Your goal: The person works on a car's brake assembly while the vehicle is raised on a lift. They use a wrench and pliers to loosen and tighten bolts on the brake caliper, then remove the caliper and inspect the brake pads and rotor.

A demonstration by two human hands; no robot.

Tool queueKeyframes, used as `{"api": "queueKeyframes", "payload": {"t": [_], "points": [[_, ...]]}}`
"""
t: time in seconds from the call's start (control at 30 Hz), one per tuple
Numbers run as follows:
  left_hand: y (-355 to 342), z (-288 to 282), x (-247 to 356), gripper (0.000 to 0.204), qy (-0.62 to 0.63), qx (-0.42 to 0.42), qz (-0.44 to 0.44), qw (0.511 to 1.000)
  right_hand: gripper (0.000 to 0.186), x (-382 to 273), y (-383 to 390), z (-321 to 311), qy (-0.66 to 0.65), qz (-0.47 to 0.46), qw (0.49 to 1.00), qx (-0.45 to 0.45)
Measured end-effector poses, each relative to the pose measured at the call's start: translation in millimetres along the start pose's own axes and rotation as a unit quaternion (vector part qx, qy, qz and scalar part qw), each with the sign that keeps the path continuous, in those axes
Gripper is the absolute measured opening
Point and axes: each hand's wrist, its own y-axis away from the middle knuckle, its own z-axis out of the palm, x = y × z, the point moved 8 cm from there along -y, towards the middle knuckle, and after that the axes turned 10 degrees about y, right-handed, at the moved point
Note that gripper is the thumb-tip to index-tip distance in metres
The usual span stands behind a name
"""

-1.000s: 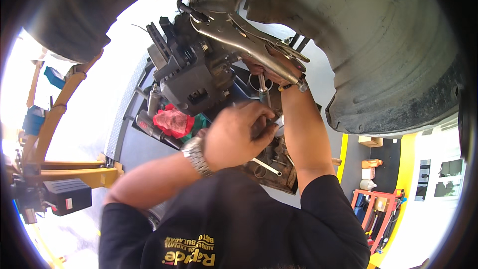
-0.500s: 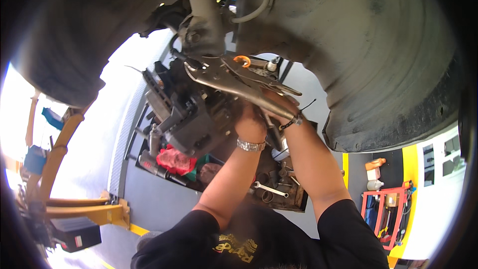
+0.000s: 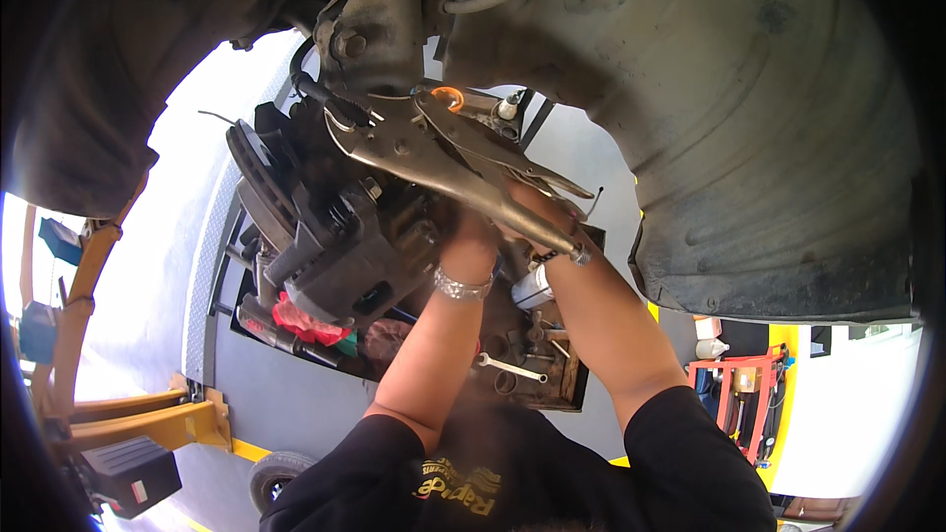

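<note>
Locking pliers (image 3: 443, 172) hang in front of the lower end of a strut (image 3: 384, 30), their jaws near a dark cable and their handles slanting down to the right. Behind them, my left hand (image 3: 470, 246), with a metal watch at the wrist, reaches in beside the brake caliper (image 3: 345, 271). Its fingers are hidden in the shadow of the hub parts. My right hand (image 3: 537, 205) is partly covered by the pliers' handles, so its grip does not show. A brake disc (image 3: 261, 177) stands to the left of the caliper.
A wheel-arch liner (image 3: 759, 138) curves over the right side. Below lies a tool tray with a combination wrench (image 3: 512, 367), a red cloth (image 3: 310, 319) and a power tool (image 3: 266, 325). A yellow lift arm (image 3: 148, 424) stands at left, a red cart (image 3: 739, 399) at right.
The view has shifted, so the strut, pliers and caliper appear farther left. Both hands remain behind the pliers, close to the hub.
</note>
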Motion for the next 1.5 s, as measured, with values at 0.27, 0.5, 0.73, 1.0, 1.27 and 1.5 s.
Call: {"api": "queueKeyframes", "payload": {"t": [0.27,0.5,0.73,1.0,1.27,1.5], "points": [[11.8,-0.6,-18.6,0.04,-0.06,-0.032,0.101,0.993,0.031,-18.6,-21.8,-19.3,-0.396,0.125,0.908,0.061],[4.2,-2.5,-9.4,0.047,-0.098,-0.079,0.088,0.988,0.045,-55.7,-26.4,-56.6,-0.077,-0.006,0.985,0.153],[6.9,-6.5,15.5,0.05,-0.181,-0.067,0.193,0.962,0.047,-41.3,-24.9,-48.4,-0.33,0.031,0.937,0.107],[-6.7,-10.3,30.0,0.053,-0.113,-0.005,0.087,0.99,0.047,-46.9,-20.8,-53.7,-0.058,-0.014,0.977,0.207],[-10.3,-12.2,24.7,0.054,-0.065,-0.053,0.093,0.992,0.04,-33.9,-38.3,-44.1,-0.014,0.005,0.986,0.167],[-13.8,-11.7,14.1,0.045,-0.09,-0.072,0.059,0.992,0.042,-51.4,-26.7,-50.3,0.051,-0.029,0.98,0.191]]}}
